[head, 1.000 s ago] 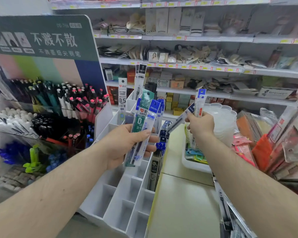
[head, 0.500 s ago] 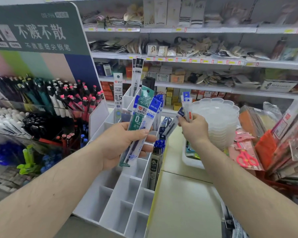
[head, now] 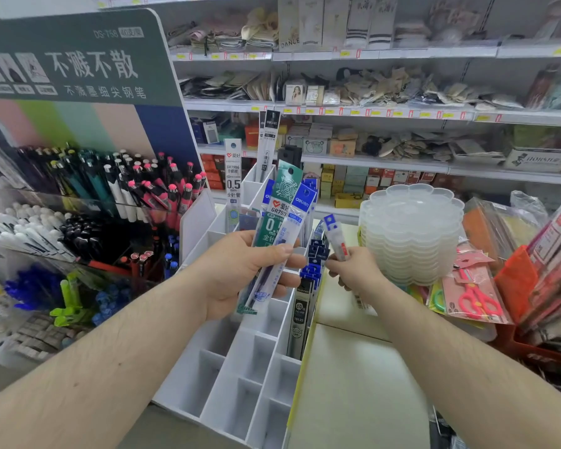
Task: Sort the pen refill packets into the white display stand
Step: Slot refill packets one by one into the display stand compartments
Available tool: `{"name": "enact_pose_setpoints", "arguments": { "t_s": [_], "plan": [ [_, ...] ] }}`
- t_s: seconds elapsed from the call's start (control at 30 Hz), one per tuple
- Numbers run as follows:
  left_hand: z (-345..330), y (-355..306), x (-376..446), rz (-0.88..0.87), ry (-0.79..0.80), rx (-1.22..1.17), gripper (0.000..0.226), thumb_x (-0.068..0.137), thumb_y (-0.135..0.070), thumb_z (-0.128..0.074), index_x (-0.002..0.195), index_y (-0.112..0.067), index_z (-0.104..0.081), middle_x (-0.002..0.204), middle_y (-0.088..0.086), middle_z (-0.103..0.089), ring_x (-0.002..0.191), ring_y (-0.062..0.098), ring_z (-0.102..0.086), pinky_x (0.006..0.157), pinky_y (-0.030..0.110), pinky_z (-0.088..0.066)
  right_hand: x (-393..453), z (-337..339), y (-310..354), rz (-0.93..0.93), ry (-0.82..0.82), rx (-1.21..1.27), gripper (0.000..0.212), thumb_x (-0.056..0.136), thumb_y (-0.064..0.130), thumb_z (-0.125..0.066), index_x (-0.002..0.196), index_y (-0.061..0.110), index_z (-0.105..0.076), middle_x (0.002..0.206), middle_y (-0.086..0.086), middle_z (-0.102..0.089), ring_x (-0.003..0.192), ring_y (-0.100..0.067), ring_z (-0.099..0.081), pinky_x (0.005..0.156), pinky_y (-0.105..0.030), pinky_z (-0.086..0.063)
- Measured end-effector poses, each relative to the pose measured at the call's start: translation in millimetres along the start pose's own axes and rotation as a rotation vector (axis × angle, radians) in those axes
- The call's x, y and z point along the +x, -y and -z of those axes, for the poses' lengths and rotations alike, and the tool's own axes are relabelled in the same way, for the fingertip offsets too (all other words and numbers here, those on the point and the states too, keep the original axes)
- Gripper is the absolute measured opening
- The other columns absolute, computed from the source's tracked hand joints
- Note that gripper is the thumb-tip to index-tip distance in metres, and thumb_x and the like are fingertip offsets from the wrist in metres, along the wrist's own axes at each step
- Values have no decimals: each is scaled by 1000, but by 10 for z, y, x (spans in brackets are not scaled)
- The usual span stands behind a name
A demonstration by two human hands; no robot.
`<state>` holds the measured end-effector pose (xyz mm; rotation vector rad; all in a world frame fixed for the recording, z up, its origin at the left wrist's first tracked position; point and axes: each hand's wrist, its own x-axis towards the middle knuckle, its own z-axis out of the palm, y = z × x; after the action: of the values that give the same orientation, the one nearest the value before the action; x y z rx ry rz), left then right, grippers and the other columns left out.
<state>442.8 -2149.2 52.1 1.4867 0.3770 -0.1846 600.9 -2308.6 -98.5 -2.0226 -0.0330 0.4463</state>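
Observation:
My left hand (head: 240, 273) grips a fan of refill packets (head: 280, 228), a green one and blue-topped ones, held upright above the white display stand (head: 240, 384). My right hand (head: 353, 273) pinches a single blue-topped refill packet (head: 336, 236) just right of the stand's right column. That column holds dark blue packets (head: 316, 257) and a black packet (head: 298, 319). Tall packets (head: 233, 183) stand in the back compartments. The front compartments hold nothing.
A pen display rack (head: 78, 205) with a green sign stands to the left. A stack of clear plastic trays (head: 412, 231) sits right of the stand, with scissors packs (head: 476, 296) and bagged goods beyond. Store shelves (head: 370, 111) fill the back. A beige counter (head: 353, 384) lies lower right.
My right hand has come down and leftward with its packet, closer to the stand's right column. My left hand keeps its bundle in about the same place.

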Motion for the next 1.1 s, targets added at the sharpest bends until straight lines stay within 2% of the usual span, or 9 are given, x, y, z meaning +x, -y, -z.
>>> {"name": "enact_pose_setpoints", "arguments": {
  "t_s": [0.13, 0.27, 0.37, 0.5, 0.63, 0.73, 0.83, 0.97, 1.1],
  "plan": [
    [10, 13, 7, 2, 7, -7, 17, 94, -15, -60, 110, -12, -64, 88, 5, -77, 69, 17, -72, 59, 27, -58, -264, 151, 264, 5, -100, 342, 3, 90, 10, -66, 89, 9, -63, 73, -9, -62, 51, -15, -45, 45, -24, -37],
    [15, 15, 16, 11, 24, -1, 16, 95, -14, -60, 110, -12, -65, 89, 5, -77, 70, 17, -72, 62, 29, -58, -821, 195, 676, 115, 71, 700, 12, 91, 17, -69, 95, 7, -62, 62, -3, -54, 47, -11, -39, 47, -24, -33],
    [12, 24, 13, 10, 33, 16, 14, 96, -14, -59, 109, -13, -65, 90, 6, -77, 71, 18, -72, 62, 29, -57, -1173, 137, 921, 244, 142, 594, 10, 91, 22, -69, 91, 13, -65, 57, 7, -57, 45, -5, -47, 46, -19, -40],
    [18, 36, 1, 9, 49, 16, 16, 98, -16, -57, 112, -12, -65, 94, 9, -76, 72, 19, -72, 62, 30, -57, -1293, 114, 1065, 343, 159, 536, 14, 92, 5, -65, 80, 11, -65, 57, 8, -65, 45, 1, -55, 44, -12, -41],
    [20, 22, 10, 16, 25, -62, 14, 100, -14, -52, 105, -8, -64, 84, 9, -75, 70, 21, -72, 60, 30, -60, -1152, 408, 1070, 210, -45, 690, 17, 91, 5, -66, 77, 9, -57, 54, 2, -51, 44, -7, -40, 41, -17, -35],
    [33, 19, 24, 11, 5, -74, 14, 101, -13, -51, 104, -7, -64, 85, 8, -76, 68, 20, -71, 59, 30, -59, -1028, 678, 1025, 196, -261, 804, 18, 93, 7, -65, 77, 14, -58, 57, 2, -55, 49, -8, -42, 47, -19, -37],
    [44, 22, 24, 11, 3, -51, 15, 99, -15, -54, 106, -8, -66, 87, 7, -76, 71, 20, -71, 61, 31, -59, -948, 800, 904, 242, -392, 714, 15, 95, 11, -64, 82, 17, -61, 64, 0, -60, 51, -9, -45, 50, -23, -39],
    [28, 15, 15, 14, -1, -5, 14, 99, -16, -55, 105, -9, -66, 79, 3, -73, 62, 15, -66, 55, 26, -55, -907, 755, 690, 273, -418, 452, 13, 94, 14, -65, 82, 15, -62, 73, -7, -63, 52, -13, -49, 51, -28, -42],
    [22, 22, 18, 15, -22, 61, 16, 100, -21, -55, 103, -11, -66, 73, 0, -70, 56, 11, -61, 50, 23, -50, -903, 624, 530, 265, -373, 350, 19, 94, 12, -65, 75, 9, -64, 62, -6, -55, 52, -15, -46, 49, -27, -41]
  ]
}}
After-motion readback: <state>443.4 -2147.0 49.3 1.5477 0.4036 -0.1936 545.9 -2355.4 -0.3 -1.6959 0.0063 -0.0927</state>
